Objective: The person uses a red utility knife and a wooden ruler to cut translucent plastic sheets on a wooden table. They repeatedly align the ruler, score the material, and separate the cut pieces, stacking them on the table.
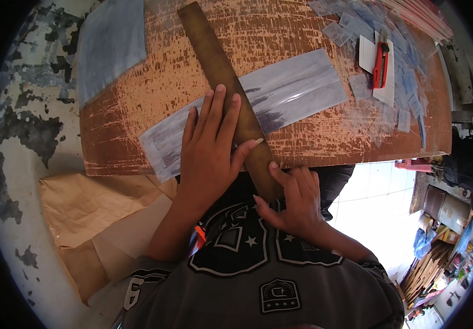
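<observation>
My left hand (211, 145) lies flat with fingers spread on a long brown wooden straightedge (211, 52), pressing it down across a strip of clear, greyish plastic film (296, 88). The straightedge runs from the board's far side to its near edge. My right hand (294, 200) grips the straightedge's near end at the board's edge, fingers curled around it. Both sit on a scratched brown wooden board (154, 82).
A red utility knife (380, 64) rests on a white card (367, 55) at the far right, among several small cut film pieces (357, 24). Another film sheet (110, 41) hangs over the board's left corner. Brown paper (88, 205) lies on the floor at left.
</observation>
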{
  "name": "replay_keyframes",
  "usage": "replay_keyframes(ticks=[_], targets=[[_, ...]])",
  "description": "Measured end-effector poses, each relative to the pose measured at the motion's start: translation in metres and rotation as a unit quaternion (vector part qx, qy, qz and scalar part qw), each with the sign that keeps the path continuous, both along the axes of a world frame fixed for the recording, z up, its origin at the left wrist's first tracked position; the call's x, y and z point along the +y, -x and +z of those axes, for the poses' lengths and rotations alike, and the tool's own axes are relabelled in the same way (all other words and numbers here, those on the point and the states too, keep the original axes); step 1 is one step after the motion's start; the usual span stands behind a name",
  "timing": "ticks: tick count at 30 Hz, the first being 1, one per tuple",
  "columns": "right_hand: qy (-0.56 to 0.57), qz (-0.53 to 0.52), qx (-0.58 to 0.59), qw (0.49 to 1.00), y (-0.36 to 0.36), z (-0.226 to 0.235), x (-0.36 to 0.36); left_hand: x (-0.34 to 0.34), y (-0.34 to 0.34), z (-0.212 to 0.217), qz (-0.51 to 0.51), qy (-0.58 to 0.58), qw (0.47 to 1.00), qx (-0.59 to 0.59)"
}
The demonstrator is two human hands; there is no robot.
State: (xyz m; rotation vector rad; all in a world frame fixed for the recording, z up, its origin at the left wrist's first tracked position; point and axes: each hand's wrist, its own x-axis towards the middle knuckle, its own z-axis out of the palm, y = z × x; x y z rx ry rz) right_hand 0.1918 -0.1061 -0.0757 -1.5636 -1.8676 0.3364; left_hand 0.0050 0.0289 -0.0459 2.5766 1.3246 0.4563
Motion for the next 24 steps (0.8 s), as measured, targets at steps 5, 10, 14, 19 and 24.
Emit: replay_keyframes(ticks=[5, 10, 14, 19, 24], targets=[[-0.007, -0.001, -0.005, 1.000, 0.000, -0.002, 0.000, -0.001, 0.001, -0.005, 0.001, -0.006, 1.000, -0.011], [0.000, -0.001, -0.019, 1.000, 0.000, -0.002, -0.002, -0.002, 0.000, -0.010, 0.005, -0.009, 1.000, -0.022], [-0.004, -0.001, -0.020, 1.000, 0.001, -0.003, -0.001, -0.002, 0.001, -0.011, 0.005, -0.015, 1.000, -0.017], [-0.008, -0.003, -0.020, 1.000, 0.001, -0.003, -0.001, -0.002, 0.001, -0.011, 0.005, -0.013, 1.000, -0.011], [-0.007, -0.004, -0.019, 1.000, 0.001, -0.002, -0.001, -0.002, 0.001, -0.011, 0.006, -0.006, 1.000, -0.011]])
